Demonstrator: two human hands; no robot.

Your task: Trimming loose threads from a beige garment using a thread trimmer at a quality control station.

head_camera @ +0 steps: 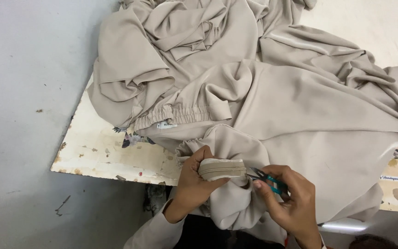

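Head view: left hand (pixel 194 177) fingers pinch the beige cloth's stitched folded cuff (pixel 222 168), right hand (pixel 289 198) fingers grasping small teal-handled metal thread snips (pixel 266 177) at its end, trimming seemingly underway, most garment (pixel 300 115) beyond untouched.

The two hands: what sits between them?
In the head view, between the left hand and right hand lie a folded beige cuff and the snips, blades at its end.
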